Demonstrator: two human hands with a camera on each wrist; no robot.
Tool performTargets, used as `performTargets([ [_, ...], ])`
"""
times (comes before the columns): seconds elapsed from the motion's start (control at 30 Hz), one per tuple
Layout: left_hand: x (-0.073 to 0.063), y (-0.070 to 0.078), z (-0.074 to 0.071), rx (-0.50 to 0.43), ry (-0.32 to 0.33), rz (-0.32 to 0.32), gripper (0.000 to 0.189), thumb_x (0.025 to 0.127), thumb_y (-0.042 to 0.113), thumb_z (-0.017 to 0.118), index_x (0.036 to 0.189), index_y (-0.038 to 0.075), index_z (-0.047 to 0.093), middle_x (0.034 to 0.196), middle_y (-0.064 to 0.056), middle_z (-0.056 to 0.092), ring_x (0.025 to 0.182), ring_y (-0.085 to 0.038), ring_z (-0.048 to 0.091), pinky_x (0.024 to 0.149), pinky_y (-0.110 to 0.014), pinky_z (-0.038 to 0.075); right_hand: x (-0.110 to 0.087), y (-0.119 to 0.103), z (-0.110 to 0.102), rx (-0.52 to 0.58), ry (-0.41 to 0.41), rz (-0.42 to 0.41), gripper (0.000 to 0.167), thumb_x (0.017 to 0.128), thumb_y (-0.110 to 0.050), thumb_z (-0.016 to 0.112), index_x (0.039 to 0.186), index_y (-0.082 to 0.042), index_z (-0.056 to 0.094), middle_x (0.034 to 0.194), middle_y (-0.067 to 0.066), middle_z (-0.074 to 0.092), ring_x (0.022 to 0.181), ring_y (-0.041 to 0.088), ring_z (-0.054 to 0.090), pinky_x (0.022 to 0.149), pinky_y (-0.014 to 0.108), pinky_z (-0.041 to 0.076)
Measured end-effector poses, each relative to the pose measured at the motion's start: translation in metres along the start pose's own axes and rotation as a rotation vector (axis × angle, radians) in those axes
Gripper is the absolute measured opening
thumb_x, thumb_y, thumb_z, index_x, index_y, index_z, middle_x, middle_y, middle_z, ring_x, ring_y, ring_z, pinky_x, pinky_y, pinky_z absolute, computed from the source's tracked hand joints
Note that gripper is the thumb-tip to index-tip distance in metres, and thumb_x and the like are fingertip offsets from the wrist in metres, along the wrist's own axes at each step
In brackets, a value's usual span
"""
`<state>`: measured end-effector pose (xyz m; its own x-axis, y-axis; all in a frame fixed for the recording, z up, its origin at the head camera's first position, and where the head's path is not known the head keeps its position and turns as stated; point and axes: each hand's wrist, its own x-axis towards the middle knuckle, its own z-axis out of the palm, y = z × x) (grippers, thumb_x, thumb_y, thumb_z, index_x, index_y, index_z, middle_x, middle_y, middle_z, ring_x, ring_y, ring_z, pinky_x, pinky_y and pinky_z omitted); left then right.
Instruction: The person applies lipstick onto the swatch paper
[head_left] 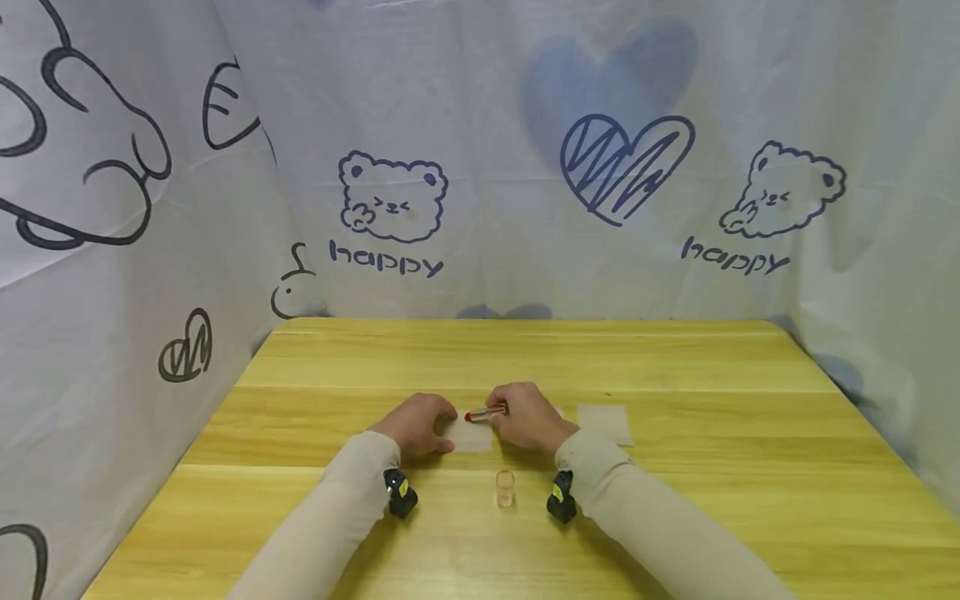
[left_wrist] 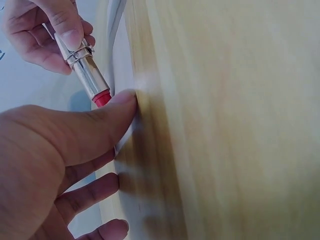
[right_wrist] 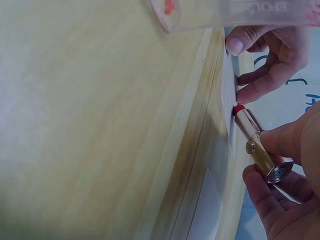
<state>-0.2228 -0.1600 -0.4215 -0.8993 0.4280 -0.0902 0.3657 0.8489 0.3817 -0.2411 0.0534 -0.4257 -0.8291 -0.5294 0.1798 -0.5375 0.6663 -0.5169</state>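
Note:
My right hand [head_left: 531,417] pinches a lipstick [head_left: 486,412] with a shiny gold-toned case and a bare red tip. In the right wrist view, the red tip of the lipstick [right_wrist: 248,125] meets or nearly meets a white paper [right_wrist: 228,95] on the table. My left hand [head_left: 422,423] rests at the left edge of this paper [head_left: 471,438], thumb and fingers spread apart. Its thumb is close to the lipstick tip in the left wrist view. Between the wrists stands a clear cap [head_left: 505,489], close to the camera in the right wrist view.
Another white paper [head_left: 604,424] lies right of my right hand, partly behind the forearm. The wooden table [head_left: 712,500] is bordered by white printed curtains [head_left: 495,250] at the back and sides. Each wrist carries a small black camera.

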Motion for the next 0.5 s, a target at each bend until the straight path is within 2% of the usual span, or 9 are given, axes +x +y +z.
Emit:
performTargets([
  [0.2,-0.0009,-0.0008,-0.0009,0.014,0.014,0.034,0.041,0.082,0.018,0.08,0.116,0.0,0.066,0.116,-0.011,0.064,0.113,-0.029,0.057,0.098,-0.041,0.044,-0.0017,-0.0023,-0.0028,-0.029,-0.019,-0.021,0.01,0.088,-0.008,0.066,0.096,-0.009,0.071,0.088,0.0,0.067,0.076,0.013,0.057,0.07,0.031,0.05],
  [0.5,0.0054,-0.0043,0.0036,-0.007,0.007,-0.022,0.042,0.08,0.02,0.081,0.117,0.004,0.067,0.118,-0.009,0.064,0.116,-0.027,0.056,0.101,-0.04,0.042,-0.0048,-0.0027,-0.0062,-0.021,-0.061,-0.072,0.012,0.086,-0.005,0.065,0.095,-0.009,0.072,0.085,0.0,0.066,0.071,0.012,0.055,0.064,0.03,0.049],
])
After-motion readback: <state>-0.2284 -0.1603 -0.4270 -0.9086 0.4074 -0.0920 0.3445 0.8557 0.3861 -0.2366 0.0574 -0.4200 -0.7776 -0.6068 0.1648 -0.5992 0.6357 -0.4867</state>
